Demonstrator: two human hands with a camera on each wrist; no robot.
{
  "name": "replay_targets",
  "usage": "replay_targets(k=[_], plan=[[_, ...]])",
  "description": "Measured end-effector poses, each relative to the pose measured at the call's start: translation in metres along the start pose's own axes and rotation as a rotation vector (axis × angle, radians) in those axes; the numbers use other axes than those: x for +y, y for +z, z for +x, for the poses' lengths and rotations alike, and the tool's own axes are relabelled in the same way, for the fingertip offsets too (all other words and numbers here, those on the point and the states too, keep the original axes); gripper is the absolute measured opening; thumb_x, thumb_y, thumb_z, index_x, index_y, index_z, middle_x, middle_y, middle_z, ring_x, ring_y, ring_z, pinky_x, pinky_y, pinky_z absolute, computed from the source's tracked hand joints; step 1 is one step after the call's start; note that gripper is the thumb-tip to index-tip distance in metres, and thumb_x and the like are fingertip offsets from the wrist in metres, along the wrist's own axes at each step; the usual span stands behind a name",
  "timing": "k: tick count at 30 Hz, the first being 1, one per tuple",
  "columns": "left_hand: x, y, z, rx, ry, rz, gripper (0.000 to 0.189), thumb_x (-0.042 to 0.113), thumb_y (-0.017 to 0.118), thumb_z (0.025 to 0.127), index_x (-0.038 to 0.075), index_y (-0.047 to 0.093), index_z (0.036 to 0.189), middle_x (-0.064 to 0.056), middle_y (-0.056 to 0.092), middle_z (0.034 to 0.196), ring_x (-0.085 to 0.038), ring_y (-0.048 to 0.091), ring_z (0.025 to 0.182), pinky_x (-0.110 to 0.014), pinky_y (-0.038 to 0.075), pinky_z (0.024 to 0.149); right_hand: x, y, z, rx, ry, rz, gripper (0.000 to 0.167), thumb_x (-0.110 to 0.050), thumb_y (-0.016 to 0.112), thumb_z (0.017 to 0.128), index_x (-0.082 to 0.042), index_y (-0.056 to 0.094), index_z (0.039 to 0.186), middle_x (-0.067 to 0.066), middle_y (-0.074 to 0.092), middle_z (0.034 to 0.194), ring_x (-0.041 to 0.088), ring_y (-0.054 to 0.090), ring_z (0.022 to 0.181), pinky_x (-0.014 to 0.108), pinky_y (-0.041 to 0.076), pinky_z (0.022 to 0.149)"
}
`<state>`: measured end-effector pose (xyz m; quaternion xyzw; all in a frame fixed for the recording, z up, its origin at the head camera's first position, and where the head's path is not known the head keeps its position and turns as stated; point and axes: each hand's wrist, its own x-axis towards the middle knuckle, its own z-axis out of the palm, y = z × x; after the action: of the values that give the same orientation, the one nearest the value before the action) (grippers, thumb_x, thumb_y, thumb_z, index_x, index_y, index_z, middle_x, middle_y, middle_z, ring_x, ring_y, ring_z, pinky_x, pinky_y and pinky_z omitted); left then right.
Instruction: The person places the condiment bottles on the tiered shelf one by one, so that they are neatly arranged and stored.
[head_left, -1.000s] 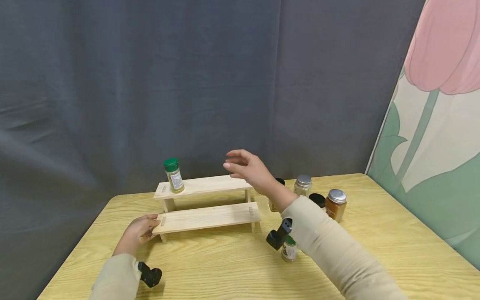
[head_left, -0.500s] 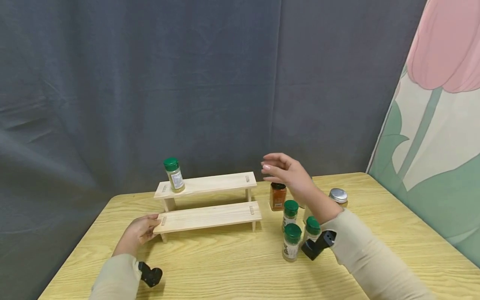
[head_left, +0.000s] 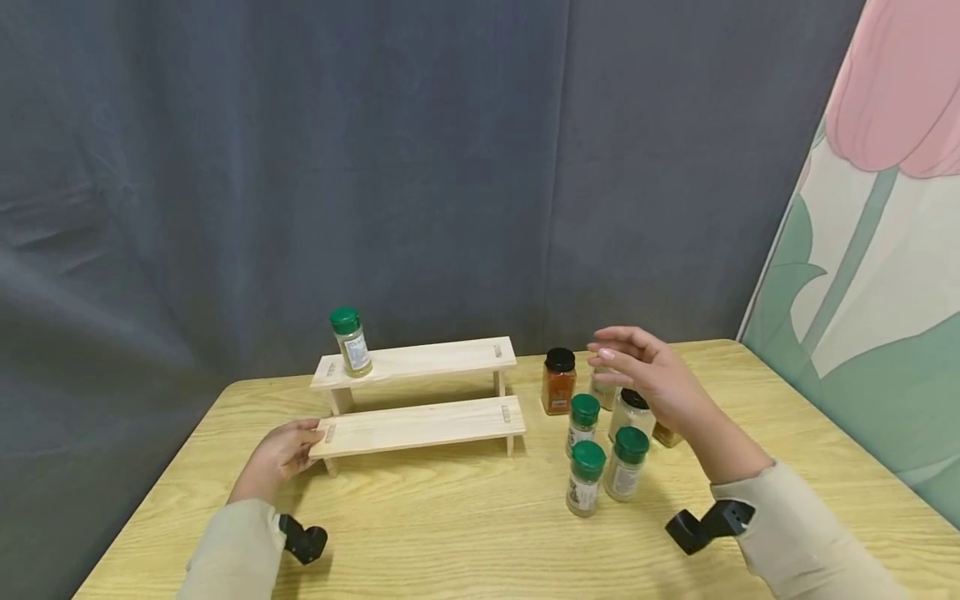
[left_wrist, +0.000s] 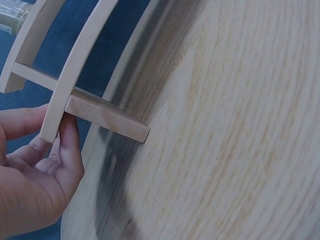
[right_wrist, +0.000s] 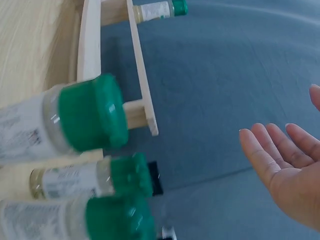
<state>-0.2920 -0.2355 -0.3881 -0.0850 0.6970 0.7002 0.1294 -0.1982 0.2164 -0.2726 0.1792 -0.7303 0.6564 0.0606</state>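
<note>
With thumb and fingers, my left hand (head_left: 279, 457) grips the left end of the lower board (head_left: 420, 427) of a two-step wooden spice rack. The left wrist view shows the fingers (left_wrist: 70, 155) under that board (left_wrist: 75, 67), beside its leg. A green-capped spice jar (head_left: 354, 350) stands upright at the left of the upper board (head_left: 435, 359). My right hand (head_left: 660, 379) is raised over the jars on the right, holding nothing, its fingers loosely extended. Below it stand three green-capped jars, the front one (head_left: 583, 482) nearest me; their caps (right_wrist: 95, 112) loom in the right wrist view.
Right of the rack stands a black-lidded jar of orange-red spice (head_left: 558, 387). Another black-lidded jar (head_left: 626, 417), a pale jar (head_left: 602, 390) and an amber jar (head_left: 666, 435) are partly behind the right hand. A dark curtain (head_left: 420, 167) hangs behind the wooden table (head_left: 450, 533).
My right hand has moved from above the upper board's right end rightward to over the jars, uncovering the green-capped ones. The left hand keeps its grip on the rack.
</note>
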Motion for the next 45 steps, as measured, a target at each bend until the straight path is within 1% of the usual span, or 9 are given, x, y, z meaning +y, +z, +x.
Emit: replay_targets(k=[6, 11, 15, 21, 28, 32, 36, 40, 45], plan=[[0.001, 0.0, -0.001, 0.004, -0.001, -0.003, 0.055, 0.001, 0.047, 0.086, -0.01, 0.017, 0.131, -0.003, 0.049, 0.081, -0.009, 0.052, 0.065, -0.021, 0.042, 0.057, 0.024, -0.024, -0.015, -0.02, -0.051, 0.044, 0.025, -0.014, 0.049, 0.089, -0.004, 0.047, 0.111, 0.005, 0.053, 0.102, 0.014, 0.055, 0.092, 0.028, 0.044, 0.076], [0.001, 0.001, -0.003, 0.009, 0.004, 0.017, 0.054, 0.002, 0.048, 0.087, -0.01, 0.019, 0.13, -0.003, 0.051, 0.08, -0.009, 0.053, 0.065, -0.022, 0.042, 0.058, 0.037, -0.035, -0.03, -0.012, -0.037, 0.061, 0.02, -0.009, 0.047, 0.089, -0.006, 0.049, 0.108, 0.002, 0.055, 0.101, 0.013, 0.056, 0.092, 0.024, 0.044, 0.075], [0.001, 0.003, -0.003, 0.018, 0.0, 0.022, 0.053, 0.003, 0.048, 0.087, -0.01, 0.02, 0.13, -0.006, 0.049, 0.086, -0.01, 0.053, 0.067, -0.023, 0.042, 0.06, 0.04, -0.039, -0.044, 0.01, 0.025, 0.066, 0.019, -0.006, 0.046, 0.089, -0.003, 0.048, 0.107, 0.0, 0.056, 0.1, 0.012, 0.056, 0.091, 0.024, 0.044, 0.075], [0.003, 0.004, -0.003, 0.04, -0.01, 0.025, 0.055, 0.003, 0.05, 0.086, -0.009, 0.021, 0.131, -0.01, 0.046, 0.092, -0.012, 0.051, 0.068, -0.024, 0.041, 0.06, 0.054, -0.046, -0.054, 0.016, 0.097, 0.005, 0.021, -0.004, 0.048, 0.088, -0.001, 0.048, 0.108, -0.002, 0.055, 0.1, 0.009, 0.055, 0.091, 0.024, 0.045, 0.074], [0.003, 0.005, -0.001, 0.046, -0.022, 0.003, 0.053, 0.001, 0.048, 0.086, -0.008, 0.021, 0.131, -0.01, 0.044, 0.092, -0.012, 0.05, 0.067, -0.023, 0.041, 0.059, 0.065, -0.047, -0.06, -0.05, 0.119, -0.063, 0.025, -0.002, 0.051, 0.085, 0.002, 0.047, 0.11, 0.0, 0.054, 0.101, 0.008, 0.054, 0.09, 0.021, 0.043, 0.075], [0.003, 0.005, -0.002, 0.047, -0.02, 0.01, 0.053, 0.001, 0.048, 0.086, -0.008, 0.022, 0.131, -0.01, 0.045, 0.092, -0.012, 0.051, 0.068, -0.023, 0.041, 0.059, 0.07, -0.045, -0.061, -0.081, 0.155, -0.091, 0.033, -0.004, 0.055, 0.083, 0.008, 0.043, 0.112, -0.004, 0.054, 0.102, 0.007, 0.053, 0.089, 0.021, 0.043, 0.074], [0.004, 0.005, -0.002, 0.051, -0.017, 0.004, 0.052, 0.001, 0.048, 0.086, -0.008, 0.023, 0.13, -0.007, 0.048, 0.087, -0.012, 0.051, 0.067, -0.023, 0.041, 0.058, 0.074, -0.043, -0.061, -0.116, 0.188, -0.108, 0.041, -0.005, 0.058, 0.081, 0.011, 0.04, 0.114, -0.007, 0.052, 0.103, 0.006, 0.051, 0.091, 0.023, 0.043, 0.074], [0.003, 0.006, -0.001, 0.045, -0.014, -0.002, 0.051, 0.0, 0.047, 0.086, -0.008, 0.022, 0.13, -0.006, 0.048, 0.084, -0.011, 0.052, 0.065, -0.023, 0.041, 0.058, 0.075, -0.041, -0.061, -0.124, 0.203, -0.136, 0.047, -0.006, 0.06, 0.079, 0.013, 0.038, 0.116, -0.005, 0.05, 0.104, 0.006, 0.049, 0.092, 0.025, 0.043, 0.074], [0.003, 0.005, -0.002, 0.043, -0.02, 0.009, 0.051, 0.0, 0.047, 0.087, -0.008, 0.021, 0.13, -0.005, 0.048, 0.083, -0.01, 0.052, 0.064, -0.022, 0.04, 0.058, 0.076, -0.04, -0.061, -0.121, 0.216, -0.144, 0.048, -0.007, 0.061, 0.079, 0.011, 0.038, 0.117, -0.004, 0.05, 0.104, 0.006, 0.049, 0.091, 0.025, 0.043, 0.074]])
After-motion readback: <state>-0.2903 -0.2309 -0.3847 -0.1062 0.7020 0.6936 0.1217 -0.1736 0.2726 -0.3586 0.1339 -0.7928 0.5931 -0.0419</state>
